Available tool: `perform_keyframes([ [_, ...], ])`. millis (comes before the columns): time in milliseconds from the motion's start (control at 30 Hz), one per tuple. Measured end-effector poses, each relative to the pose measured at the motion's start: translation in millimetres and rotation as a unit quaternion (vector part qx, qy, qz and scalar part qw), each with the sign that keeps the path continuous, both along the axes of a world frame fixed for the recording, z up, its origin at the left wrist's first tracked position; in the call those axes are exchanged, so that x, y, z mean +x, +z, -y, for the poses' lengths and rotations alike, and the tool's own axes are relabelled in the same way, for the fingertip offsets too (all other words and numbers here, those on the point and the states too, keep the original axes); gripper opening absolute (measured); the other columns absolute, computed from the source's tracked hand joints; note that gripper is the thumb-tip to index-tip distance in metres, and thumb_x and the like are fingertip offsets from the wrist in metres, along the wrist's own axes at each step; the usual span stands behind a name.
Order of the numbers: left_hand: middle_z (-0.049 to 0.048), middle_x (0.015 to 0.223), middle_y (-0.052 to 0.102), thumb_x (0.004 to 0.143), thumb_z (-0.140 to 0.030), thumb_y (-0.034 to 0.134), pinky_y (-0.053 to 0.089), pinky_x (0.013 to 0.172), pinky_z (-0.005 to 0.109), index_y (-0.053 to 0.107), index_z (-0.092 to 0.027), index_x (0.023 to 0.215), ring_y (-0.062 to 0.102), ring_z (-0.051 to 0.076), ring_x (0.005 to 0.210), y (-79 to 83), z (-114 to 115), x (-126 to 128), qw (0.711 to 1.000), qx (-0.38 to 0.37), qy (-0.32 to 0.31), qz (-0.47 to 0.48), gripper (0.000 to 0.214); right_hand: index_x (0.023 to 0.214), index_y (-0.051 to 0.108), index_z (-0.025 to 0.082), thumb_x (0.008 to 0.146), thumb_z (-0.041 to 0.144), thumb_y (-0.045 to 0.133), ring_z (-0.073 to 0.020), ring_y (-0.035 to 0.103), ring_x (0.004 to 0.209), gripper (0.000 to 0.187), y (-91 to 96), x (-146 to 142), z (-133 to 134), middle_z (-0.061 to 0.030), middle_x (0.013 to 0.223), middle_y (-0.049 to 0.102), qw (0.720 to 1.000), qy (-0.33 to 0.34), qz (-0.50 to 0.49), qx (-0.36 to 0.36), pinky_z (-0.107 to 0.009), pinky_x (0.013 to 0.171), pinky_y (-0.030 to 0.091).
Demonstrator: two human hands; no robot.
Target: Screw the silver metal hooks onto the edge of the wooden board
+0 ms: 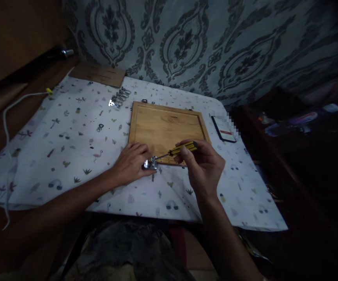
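Observation:
My left hand (133,163) grips a shiny metal hinge (150,164) at the near left corner of a framed wooden panel (169,123). Thumb and fingers close around the hinge's left side and hide part of it. In my right hand (205,166) is a yellow-and-black screwdriver (183,149), held nearly level. Its shaft points left, and the tip meets the hinge or sits right beside it. I cannot make out a screw at the tip. The panel lies flat on the table, its raised border facing up.
Several metal hinges (121,96) lie in a group beyond the panel's left side. A small dark metal piece (99,127) rests left of the panel. A phone (223,129) lies to the right. Cardboard (98,74) sits at the back left, and a white cable (6,128) hangs over the left edge.

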State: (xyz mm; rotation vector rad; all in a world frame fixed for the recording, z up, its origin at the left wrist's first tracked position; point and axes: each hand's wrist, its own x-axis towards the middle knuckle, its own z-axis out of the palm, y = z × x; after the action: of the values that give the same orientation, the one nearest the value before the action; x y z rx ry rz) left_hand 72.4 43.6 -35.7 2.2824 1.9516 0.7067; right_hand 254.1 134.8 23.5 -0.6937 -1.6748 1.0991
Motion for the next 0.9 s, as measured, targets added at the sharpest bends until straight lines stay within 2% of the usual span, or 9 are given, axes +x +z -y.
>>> perform_keyframes([
  [167, 0.0068, 0.104, 0.068, 0.09, -0.05, 0.076, 0.043, 0.09, 0.04, 0.071, -0.017, 0.107, 0.061, 0.026, 0.1, 1.0, 0.0, 0.2, 1.0, -0.006, 0.001, 0.003, 0.037, 0.082, 0.068, 0.02, 0.079, 0.048, 0.087, -0.0087, 0.061, 0.044, 0.034, 2.3, -2.8, 3.2, 0.0035, 0.068, 0.067, 1.0, -0.003, 0.004, -0.008, -0.021, 0.042, 0.054],
  [367, 0.0063, 0.104, 0.068, 0.09, -0.051, 0.076, 0.043, 0.088, 0.039, 0.071, -0.018, 0.102, 0.061, 0.026, 0.1, 1.7, 0.1, 0.4, 1.0, -0.004, 0.003, 0.003, 0.035, 0.084, 0.067, 0.02, 0.084, 0.05, 0.082, -0.0088, 0.061, 0.045, 0.033, 2.8, -3.4, 6.9, 0.0038, 0.067, 0.066, 0.999, 0.006, 0.031, 0.012, -0.02, 0.043, 0.052],
  [533, 0.007, 0.105, 0.069, 0.09, -0.05, 0.076, 0.044, 0.09, 0.041, 0.07, -0.017, 0.106, 0.061, 0.027, 0.101, 3.6, 0.3, 0.8, 1.0, -0.012, 0.003, -0.004, 0.037, 0.088, 0.067, 0.021, 0.087, 0.051, 0.079, -0.0097, 0.063, 0.048, 0.033, 3.1, -2.0, 3.5, 0.004, 0.068, 0.065, 0.999, 0.015, 0.04, 0.015, -0.022, 0.047, 0.054],
  [733, 0.0082, 0.106, 0.068, 0.09, -0.049, 0.077, 0.043, 0.091, 0.041, 0.071, -0.016, 0.108, 0.061, 0.028, 0.104, 4.5, 0.4, 0.9, 1.0, -0.024, 0.003, 0.001, 0.038, 0.106, 0.073, 0.023, 0.091, 0.051, 0.075, -0.0124, 0.069, 0.057, 0.032, 8.5, 3.6, -1.8, 0.0003, 0.082, 0.071, 0.996, 0.059, 0.062, 0.034, -0.027, 0.056, 0.061],
  [800, 0.0078, 0.105, 0.068, 0.09, -0.049, 0.076, 0.043, 0.091, 0.041, 0.07, -0.017, 0.109, 0.061, 0.027, 0.103, 3.8, 0.4, 0.9, 1.0, -0.018, 0.004, -0.001, 0.038, 0.104, 0.073, 0.023, 0.09, 0.051, 0.076, -0.0123, 0.069, 0.058, 0.031, 8.7, 4.4, -2.2, -0.001, 0.088, 0.073, 0.996, 0.072, 0.054, 0.027, -0.028, 0.057, 0.062],
  [900, 0.0079, 0.106, 0.068, 0.09, -0.049, 0.076, 0.044, 0.09, 0.041, 0.07, -0.017, 0.109, 0.061, 0.028, 0.103, 3.3, 0.4, 0.9, 1.0, -0.02, 0.003, -0.002, 0.038, 0.095, 0.07, 0.022, 0.086, 0.049, 0.081, -0.0092, 0.065, 0.051, 0.03, 6.7, 2.5, -2.0, -0.0022, 0.096, 0.076, 0.997, 0.072, 0.032, 0.007, -0.025, 0.05, 0.06],
])
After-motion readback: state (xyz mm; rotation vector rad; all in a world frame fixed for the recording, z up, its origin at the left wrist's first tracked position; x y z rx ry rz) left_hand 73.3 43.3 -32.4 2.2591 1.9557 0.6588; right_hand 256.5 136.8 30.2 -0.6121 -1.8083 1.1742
